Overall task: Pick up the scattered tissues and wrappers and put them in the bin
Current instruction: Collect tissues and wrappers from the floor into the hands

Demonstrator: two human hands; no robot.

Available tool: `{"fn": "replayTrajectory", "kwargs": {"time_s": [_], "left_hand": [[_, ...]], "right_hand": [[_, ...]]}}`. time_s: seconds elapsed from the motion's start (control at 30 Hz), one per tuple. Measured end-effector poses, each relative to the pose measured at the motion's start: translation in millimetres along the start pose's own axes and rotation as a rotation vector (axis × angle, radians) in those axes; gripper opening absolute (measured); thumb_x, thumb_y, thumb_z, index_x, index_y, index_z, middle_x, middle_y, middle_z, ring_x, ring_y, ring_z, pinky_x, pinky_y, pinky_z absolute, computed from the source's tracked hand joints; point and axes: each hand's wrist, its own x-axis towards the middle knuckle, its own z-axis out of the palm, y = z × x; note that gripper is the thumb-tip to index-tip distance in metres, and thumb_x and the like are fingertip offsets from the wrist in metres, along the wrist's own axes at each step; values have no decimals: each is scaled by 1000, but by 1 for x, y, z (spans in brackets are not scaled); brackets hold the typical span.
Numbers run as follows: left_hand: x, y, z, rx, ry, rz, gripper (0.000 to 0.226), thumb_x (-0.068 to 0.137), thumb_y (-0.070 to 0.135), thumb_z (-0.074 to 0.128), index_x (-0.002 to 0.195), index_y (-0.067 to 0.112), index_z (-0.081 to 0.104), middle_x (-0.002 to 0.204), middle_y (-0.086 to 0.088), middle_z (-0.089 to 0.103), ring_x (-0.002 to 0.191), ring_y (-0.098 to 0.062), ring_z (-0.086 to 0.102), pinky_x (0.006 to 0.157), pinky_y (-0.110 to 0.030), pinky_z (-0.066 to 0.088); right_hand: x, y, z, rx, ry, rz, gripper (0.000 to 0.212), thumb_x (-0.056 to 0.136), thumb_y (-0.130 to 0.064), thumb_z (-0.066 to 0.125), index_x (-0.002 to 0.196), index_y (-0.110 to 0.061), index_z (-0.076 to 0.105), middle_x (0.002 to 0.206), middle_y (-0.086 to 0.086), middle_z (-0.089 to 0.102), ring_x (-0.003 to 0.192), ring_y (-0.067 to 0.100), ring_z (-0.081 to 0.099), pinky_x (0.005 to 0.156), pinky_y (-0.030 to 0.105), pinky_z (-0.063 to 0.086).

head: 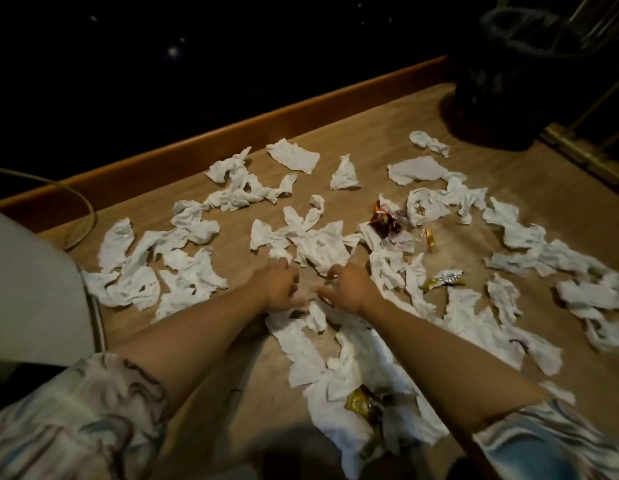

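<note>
white tissues [318,244] lie crumpled all over the wooden floor [387,133], a red wrapper [384,221] and a silver-yellow one [443,279] among them. the left hand [280,285] and right hand [349,287] sit close together at the middle, fingers curled down onto tissue (whether they truly pinch it, i cannot tell). best to rake several pieces into one wad before lifting. the black-lined bin [530,81] stands well apart at the far right, its contents hidden in the dark.

Crumpled white tissues [322,244], wrappers [386,221] scattered; bin [509,81] upright.
</note>
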Motion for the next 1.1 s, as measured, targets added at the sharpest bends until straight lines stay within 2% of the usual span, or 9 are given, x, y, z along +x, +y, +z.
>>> {"fn": "replayTrajectory", "kwargs": {"time_s": [0.1, 0.17, 0.33, 0.53, 0.67, 0.77, 0.9, 1.0, 1.1], "left_hand": [[-26, -1, 41, 9, -70, -64, 93, 51, 86, 61, 119, 26, 44, 120, -4, 40, 108, -23, 41, 90, -43, 48], [-36, 0, 61, 89, -57, -48, 100, 48, 89, 59, 126, 29, 39, 128, -5, 37, 116, -25, 36, 92, -46, 46], [-37, 1, 67, 103, 33, -17, 58, 72, 59, 67, 117, 29, 50, 125, -5, 41, 117, -24, 36, 92, -40, 45], [-23, -1, 51, -249, 161, -62, 16, 87, 23, 63, 98, 16, 54, 111, -10, 53, 99, -23, 50, 80, -29, 42], [-12, 12, 26, -657, 247, -90, 21, 89, 6, 51, 108, 14, 52, 105, -9, 61, 93, -27, 60, 80, -44, 52], [-4, 34, 18, -715, 233, 34, 17, 90, 9, 52, 101, 13, 65, 102, -2, 65, 98, -21, 61, 85, -37, 49], [8, 69, 29, -555, 171, 209, 30, 75, 51, 72, 72, 23, 64, 78, 10, 65, 78, -7, 61, 75, -30, 48], [14, 93, 46, -313, 89, 375, 51, 61, 63, 78, 92, 26, 62, 97, 9, 62, 86, -9, 56, 73, -27, 48], [19, 104, 65, -194, -82, 519, 78, 61, 54, 82, 126, 25, 51, 126, 1, 45, 108, -13, 49, 89, -28, 47]], "right_hand": [[-21, -4, 32, -157, -68, 56, 69, 81, -67, 54, 133, -25, 40, 141, 14, 35, 127, 34, 39, 98, 44, 43], [-32, -6, 48, -178, -25, 18, 54, 85, -55, 57, 127, -24, 42, 137, 14, 33, 126, 35, 35, 95, 44, 44], [-36, -4, 63, 96, 99, -11, 27, 84, -4, 52, 110, -13, 56, 113, 13, 46, 107, 32, 47, 85, 32, 44], [-35, -12, 33, 628, 381, 30, 24, 90, 1, 50, 94, -11, 71, 88, 1, 68, 77, 26, 64, 59, 10, 43], [-41, 0, 9, 797, 519, 83, 33, 91, 7, 44, 96, -10, 72, 104, 3, 68, 91, 25, 64, 65, 13, 44], [-55, 22, 1, 854, 600, 182, 36, 95, 4, 39, 89, -16, 69, 100, 4, 67, 90, 16, 61, 69, 8, 45], [-80, 56, 11, 1065, 694, 407, 32, 96, -17, 33, 84, -24, 63, 83, 10, 65, 68, 23, 59, 61, 31, 49], [-103, 70, 17, 1295, 741, 550, 23, 93, -24, 39, 78, -20, 56, 72, 3, 55, 61, 14, 51, 54, 21, 43], [-121, 78, 31, 1327, 753, 622, 27, 86, -38, 48, 75, -14, 55, 71, 5, 52, 67, 19, 50, 60, 30, 41]]}}
